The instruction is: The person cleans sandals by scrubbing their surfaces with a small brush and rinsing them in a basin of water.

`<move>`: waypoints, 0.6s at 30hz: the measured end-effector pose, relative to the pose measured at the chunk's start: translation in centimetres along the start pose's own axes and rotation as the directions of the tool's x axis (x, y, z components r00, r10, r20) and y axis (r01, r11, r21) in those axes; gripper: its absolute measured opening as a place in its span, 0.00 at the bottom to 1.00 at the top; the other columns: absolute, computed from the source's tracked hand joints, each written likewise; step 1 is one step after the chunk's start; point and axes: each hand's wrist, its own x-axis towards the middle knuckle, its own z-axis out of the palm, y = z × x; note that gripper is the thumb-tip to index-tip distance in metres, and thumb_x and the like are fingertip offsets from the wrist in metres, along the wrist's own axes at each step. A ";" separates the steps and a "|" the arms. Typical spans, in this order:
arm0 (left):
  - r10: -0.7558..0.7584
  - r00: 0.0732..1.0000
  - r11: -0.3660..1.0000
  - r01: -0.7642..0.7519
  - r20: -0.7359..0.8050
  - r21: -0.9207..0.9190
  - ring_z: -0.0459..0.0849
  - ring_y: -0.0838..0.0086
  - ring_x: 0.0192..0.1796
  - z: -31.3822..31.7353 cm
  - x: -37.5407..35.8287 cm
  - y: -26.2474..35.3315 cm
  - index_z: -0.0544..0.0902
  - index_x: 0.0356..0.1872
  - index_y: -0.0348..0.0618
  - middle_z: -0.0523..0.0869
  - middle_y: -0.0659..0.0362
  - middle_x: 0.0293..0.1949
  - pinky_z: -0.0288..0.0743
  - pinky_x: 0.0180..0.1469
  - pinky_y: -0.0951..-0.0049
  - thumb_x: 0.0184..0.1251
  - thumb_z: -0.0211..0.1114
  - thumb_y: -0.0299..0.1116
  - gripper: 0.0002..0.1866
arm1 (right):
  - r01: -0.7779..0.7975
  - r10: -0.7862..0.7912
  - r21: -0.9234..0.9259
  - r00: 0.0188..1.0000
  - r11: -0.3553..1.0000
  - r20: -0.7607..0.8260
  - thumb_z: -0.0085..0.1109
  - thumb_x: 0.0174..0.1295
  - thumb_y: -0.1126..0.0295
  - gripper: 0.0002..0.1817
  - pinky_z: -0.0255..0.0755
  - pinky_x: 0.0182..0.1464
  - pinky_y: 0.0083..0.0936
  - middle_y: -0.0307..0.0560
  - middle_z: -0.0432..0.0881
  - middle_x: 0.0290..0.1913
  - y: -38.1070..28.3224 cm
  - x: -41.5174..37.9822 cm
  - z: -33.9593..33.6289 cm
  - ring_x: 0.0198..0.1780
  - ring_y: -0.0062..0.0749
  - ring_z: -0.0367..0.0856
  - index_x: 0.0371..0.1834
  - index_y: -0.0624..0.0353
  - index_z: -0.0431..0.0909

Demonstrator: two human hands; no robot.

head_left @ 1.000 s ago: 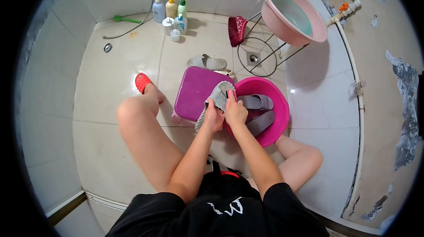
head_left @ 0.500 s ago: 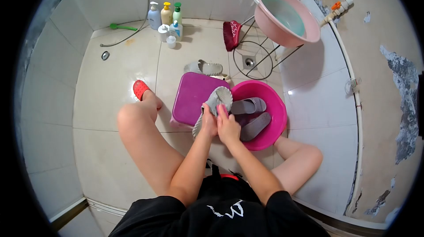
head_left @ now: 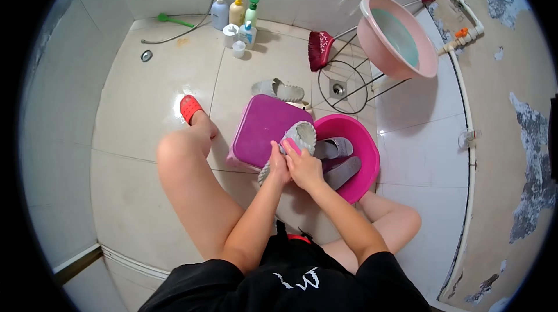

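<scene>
- The gray slipper (head_left: 306, 133) is held by the curled left hand (head_left: 279, 164), one end projecting beyond both hands.
- A pink object (head_left: 292, 146) is clasped by the right hand (head_left: 306, 168) against the slipper.

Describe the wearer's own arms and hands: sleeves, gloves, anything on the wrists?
Short, loose black sleeves, the left sleeve and the right sleeve alike, no marking visible on either. Forearms uncovered. Left hand and right hand ungloved. No watch or bracelet shows on either wrist. Rings: none visible, though some fingers are hidden.
</scene>
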 end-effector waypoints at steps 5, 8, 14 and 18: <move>-0.002 0.992 1.000 0.000 0.127 0.009 0.74 0.60 0.61 1.7 -1.4 -0.1 0.66 0.62 0.39 0.74 0.51 0.60 0.67 0.63 0.64 0.76 0.36 0.55 0.31 | -0.116 0.099 -0.113 0.984 0.987 -0.147 0.49 0.65 0.57 0.22 0.75 0.32 0.48 0.60 0.78 0.33 4.1 6.3 0.3 0.29 0.55 0.81 0.64 0.33 0.67; -0.042 0.999 0.998 0.040 0.029 0.053 0.73 0.62 0.62 1.4 -1.0 0.1 0.66 0.63 0.39 0.73 0.51 0.61 0.67 0.63 0.64 0.77 0.35 0.53 0.28 | -0.107 0.089 -0.130 0.987 0.986 -0.137 0.47 0.66 0.57 0.22 0.76 0.32 0.47 0.61 0.78 0.34 3.1 5.8 0.6 0.29 0.54 0.82 0.65 0.34 0.66; 0.074 0.985 0.993 -0.087 0.156 0.077 0.75 0.60 0.61 0.4 0.0 -1.5 0.66 0.62 0.40 0.77 0.49 0.57 0.68 0.61 0.57 0.77 0.33 0.54 0.29 | 0.049 -0.040 -0.147 0.997 0.988 0.062 0.47 0.66 0.56 0.22 0.76 0.31 0.47 0.63 0.78 0.37 3.9 4.4 -2.0 0.31 0.54 0.83 0.64 0.37 0.67; 0.028 0.998 0.992 -0.035 0.057 0.122 0.75 0.60 0.59 0.8 -0.1 -1.4 0.64 0.63 0.40 0.75 0.49 0.60 0.65 0.64 0.58 0.75 0.33 0.58 0.32 | -0.127 0.115 -0.163 0.990 0.978 -0.083 0.47 0.66 0.56 0.22 0.76 0.32 0.48 0.63 0.79 0.38 4.1 7.1 -0.4 0.31 0.55 0.82 0.63 0.37 0.68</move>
